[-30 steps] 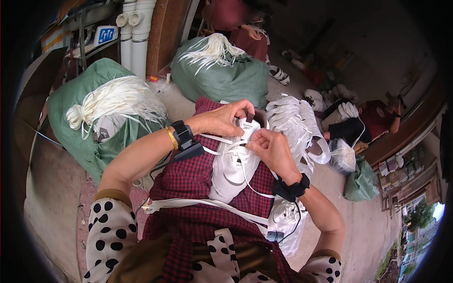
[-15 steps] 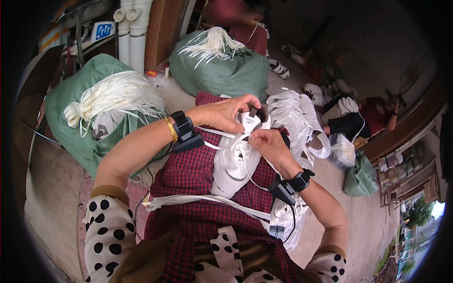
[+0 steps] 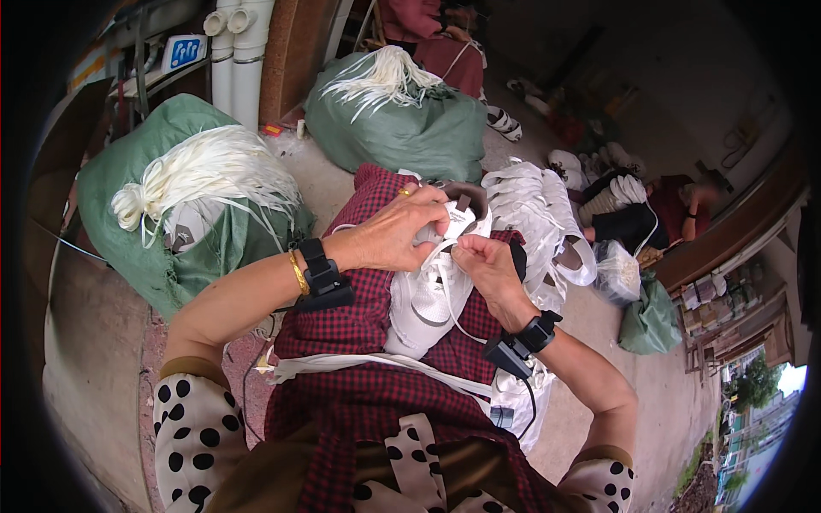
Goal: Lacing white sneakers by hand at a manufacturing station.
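A white lace-up sneaker (image 3: pixel 416 318) rests on my lap, toe toward me, its tongue (image 3: pixel 459 218) raised at the far end. A white shoelace (image 3: pixel 441 250) crosses its upper part, with one length hanging down the right side. My left hand (image 3: pixel 398 229) curls in from the left beside the tongue, thumb against the lace; some fingertips are hidden. At the right edge of the opening, my right hand (image 3: pixel 486 263) pinches the lace between thumb and forefinger. Black devices are strapped to both wrists.
White laces (image 3: pixel 368 362) lie across my checked apron (image 3: pixel 342 321). White sneakers (image 3: pixel 539 209) are stacked at my right. Two green sacks (image 3: pixel 128 162) topped with lace bundles stand ahead and left. A clear bag (image 3: pixel 617 274) lies farther right. Other people sit beyond.
My left hand has drawn back from the tongue toward the lace, its fingers now curled. My right hand keeps pinching the lace in nearly the same place.
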